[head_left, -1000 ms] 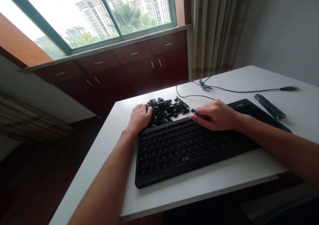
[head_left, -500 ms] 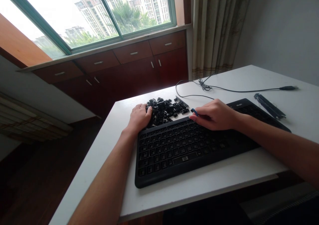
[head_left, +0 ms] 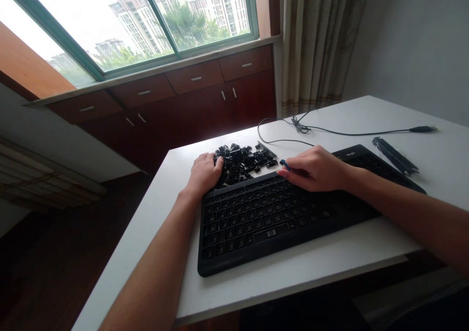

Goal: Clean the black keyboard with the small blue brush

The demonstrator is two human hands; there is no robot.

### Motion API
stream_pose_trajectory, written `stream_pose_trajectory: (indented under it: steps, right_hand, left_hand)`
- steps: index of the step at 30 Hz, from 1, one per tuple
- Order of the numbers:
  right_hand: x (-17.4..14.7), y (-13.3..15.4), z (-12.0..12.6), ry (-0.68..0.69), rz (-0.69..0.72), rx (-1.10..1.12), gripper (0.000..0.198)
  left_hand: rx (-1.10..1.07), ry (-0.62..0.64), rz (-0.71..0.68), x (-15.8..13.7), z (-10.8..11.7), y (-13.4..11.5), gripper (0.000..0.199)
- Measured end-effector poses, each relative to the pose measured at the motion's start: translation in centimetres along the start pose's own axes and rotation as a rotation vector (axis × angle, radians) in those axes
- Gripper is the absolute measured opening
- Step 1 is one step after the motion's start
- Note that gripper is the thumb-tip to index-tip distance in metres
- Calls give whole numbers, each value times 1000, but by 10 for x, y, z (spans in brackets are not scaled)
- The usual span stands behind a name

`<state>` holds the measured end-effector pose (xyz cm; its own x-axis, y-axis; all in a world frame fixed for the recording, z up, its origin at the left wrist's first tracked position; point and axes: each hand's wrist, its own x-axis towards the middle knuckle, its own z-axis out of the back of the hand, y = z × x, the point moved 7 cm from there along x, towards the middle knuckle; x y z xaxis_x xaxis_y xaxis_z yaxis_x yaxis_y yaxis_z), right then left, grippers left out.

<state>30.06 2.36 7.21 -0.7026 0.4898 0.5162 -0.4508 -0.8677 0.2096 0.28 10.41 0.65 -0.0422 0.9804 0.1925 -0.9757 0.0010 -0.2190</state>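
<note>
A black keyboard [head_left: 238, 219] lies on the white table, its key positions bare where they show. Beyond its back edge is a heap of loose black keycaps [head_left: 240, 160]. My left hand [head_left: 205, 171] rests palm down at the heap's left side, fingers extended and thumb apart, touching the nearest keycaps. Over the back part of the keyboard, my right hand [head_left: 317, 169] pinches a small blue piece [head_left: 286, 164] between thumb and fingertips. Its exact kind is too small to make out. The right hand and forearm hide part of the keyboard.
The keyboard's cable [head_left: 337, 134] runs across the back of the white table [head_left: 278, 268], knotted in one place. A dark strip in clear wrapping [head_left: 394, 156] lies right of the keyboard. Red-brown cabinets [head_left: 183, 118] stand below a window, beside a curtain [head_left: 315, 43].
</note>
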Motion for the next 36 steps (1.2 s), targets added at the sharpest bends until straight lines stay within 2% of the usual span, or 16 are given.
stream_pose_trajectory:
  steps: [36]
  right_hand:
    - [-1,-1,0,3,4,-3,41]
  left_hand:
    - [26,3,-11,-2,3,-5,66]
